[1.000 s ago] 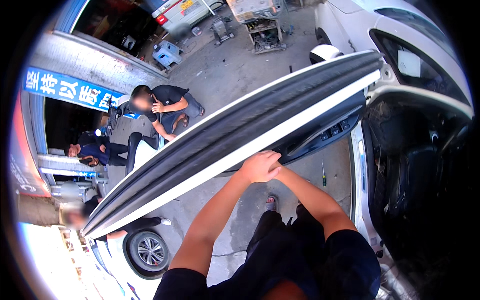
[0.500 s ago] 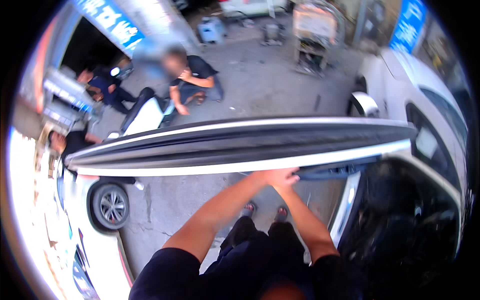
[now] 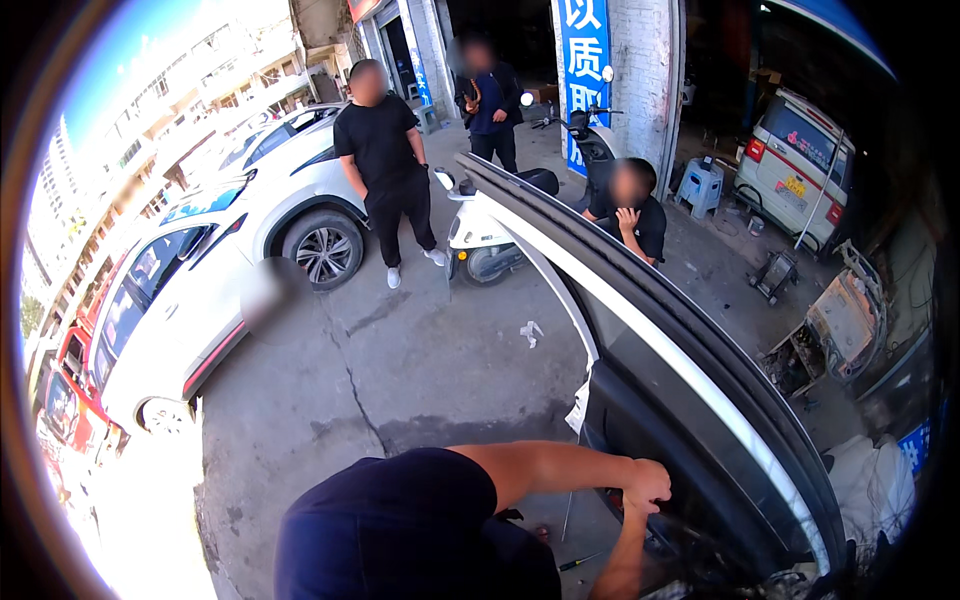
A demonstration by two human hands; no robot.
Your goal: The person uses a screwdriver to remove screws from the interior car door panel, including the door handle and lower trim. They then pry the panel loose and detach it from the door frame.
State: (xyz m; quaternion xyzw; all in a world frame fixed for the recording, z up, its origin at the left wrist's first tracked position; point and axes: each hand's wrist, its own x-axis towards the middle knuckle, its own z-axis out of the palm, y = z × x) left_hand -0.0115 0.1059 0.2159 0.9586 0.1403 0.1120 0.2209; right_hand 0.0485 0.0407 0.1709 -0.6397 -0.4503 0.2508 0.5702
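White metal and black rubber edge the car door [image 3: 690,470], which stands swung out at the right of the head view. Its long axis slants from upper centre to lower right, the narrow end pointing toward a rounded, glossy white scooter [image 3: 485,245] and the top edge turned up to the camera.

The left hand [image 3: 648,484] lies over the right hand [image 3: 638,507] beside the inner panel, its fingers curled; I cannot tell whether either grips the door. Most of the right hand is hidden under the left, and its forearm is cut off at the lower edge. The door's lower right end fades into dark clutter, and a crouching person [image 3: 635,225] is partly covered by its frame.

The seal [image 3: 690,318] is matt and ribbed, the window glass [image 3: 640,370] smoky and smooth, the inner panel dull black. A ragged white scrap [image 3: 578,408] hangs at the near edge. A thin screwdriver [image 3: 578,562] lies on the cracked, stained concrete [image 3: 290,400].
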